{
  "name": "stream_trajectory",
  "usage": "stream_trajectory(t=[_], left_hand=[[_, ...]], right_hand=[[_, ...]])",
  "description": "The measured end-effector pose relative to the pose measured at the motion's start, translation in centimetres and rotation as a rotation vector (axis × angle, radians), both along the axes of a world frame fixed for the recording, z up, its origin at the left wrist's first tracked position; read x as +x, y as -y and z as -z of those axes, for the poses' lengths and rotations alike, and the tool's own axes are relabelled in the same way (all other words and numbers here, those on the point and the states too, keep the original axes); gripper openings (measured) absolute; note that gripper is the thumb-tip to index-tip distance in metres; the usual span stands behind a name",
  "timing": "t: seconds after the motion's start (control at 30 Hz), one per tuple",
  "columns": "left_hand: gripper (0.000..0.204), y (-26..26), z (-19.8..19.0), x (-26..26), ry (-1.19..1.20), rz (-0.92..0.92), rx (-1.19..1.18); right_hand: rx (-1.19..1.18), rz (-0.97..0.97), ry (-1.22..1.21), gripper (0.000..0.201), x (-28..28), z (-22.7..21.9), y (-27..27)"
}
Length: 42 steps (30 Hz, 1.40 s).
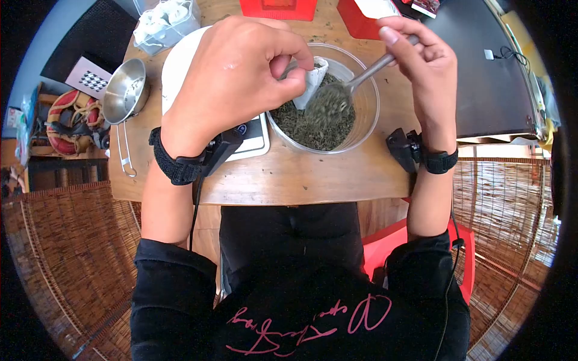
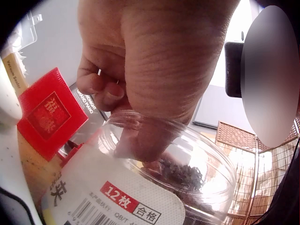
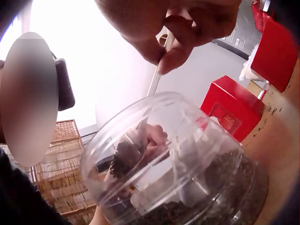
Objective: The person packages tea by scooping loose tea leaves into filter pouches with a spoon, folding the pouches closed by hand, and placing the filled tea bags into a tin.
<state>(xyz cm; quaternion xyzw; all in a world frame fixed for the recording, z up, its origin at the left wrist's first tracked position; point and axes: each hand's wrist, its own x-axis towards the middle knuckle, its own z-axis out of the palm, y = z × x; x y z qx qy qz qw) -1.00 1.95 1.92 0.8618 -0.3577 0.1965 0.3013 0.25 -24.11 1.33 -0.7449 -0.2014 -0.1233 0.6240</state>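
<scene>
My left hand (image 1: 238,75) is over the left side of a clear round plastic tub (image 1: 374,117) and pinches a small white pouch (image 1: 312,89), its top edge at the fingertips. Dark dried crumbled leaves (image 1: 313,137) fill the bottom of the tub. In my right hand (image 1: 426,60) is the handle of a metal spoon (image 1: 374,68), held between thumb and fingers. The spoon's bowl carries a heap of the leaves beside the pouch, inside the tub's outline. From the right wrist, the pouch (image 3: 187,173) shows through the tub's clear wall.
Left of the tub, partly under my left arm, is a white flat device (image 1: 260,143). A steel pan (image 1: 125,93) stands at the table's left edge. Behind are a bin of white pouches (image 1: 168,27) and red boxes (image 1: 278,8). Loose leaf bits dot the wooden table (image 1: 289,186).
</scene>
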Motion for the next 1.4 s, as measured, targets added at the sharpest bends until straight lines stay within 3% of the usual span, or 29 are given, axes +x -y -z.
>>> stream_trajectory(t=[0.07,0.17,0.33,0.4,0.8,1.0,1.13,1.33,1.4], left_hand=[[0.011,0.0,0.0,0.0,-0.005,0.002,-0.003],[0.010,0.0,0.0,0.0,-0.008,0.007,-0.001],[0.011,0.1,-0.1,0.0,-0.004,0.020,-0.001],[0.011,0.0,-0.1,0.0,-0.011,0.020,-0.002],[0.012,0.0,-0.1,-0.1,-0.008,0.020,-0.003],[0.011,0.1,0.1,0.1,-0.007,0.058,-0.073],[0.010,0.2,0.1,0.2,-0.013,0.058,-0.076],[0.018,0.1,-1.3,-0.2,-0.111,0.099,-0.037],[0.027,0.1,-2.0,-0.8,-0.346,0.099,-0.332]], right_hand=[[0.058,0.195,-0.073,0.026,0.4,0.0,1.0],[0.134,0.254,0.035,0.026,0.8,0.2,2.0],[0.052,0.408,0.190,0.018,-0.8,-1.5,-0.7],[-0.002,0.463,0.499,0.019,-0.6,-0.5,-1.2],[-0.045,0.459,0.675,0.024,-0.5,0.3,0.6],[-0.110,0.308,0.644,0.023,-0.9,0.1,-0.3],[0.047,0.307,0.668,0.022,-0.4,-0.3,-0.7],[0.005,0.323,0.595,0.018,-0.5,0.0,-0.2],[-0.011,0.294,0.559,0.018,-0.6,-0.1,-0.6]])
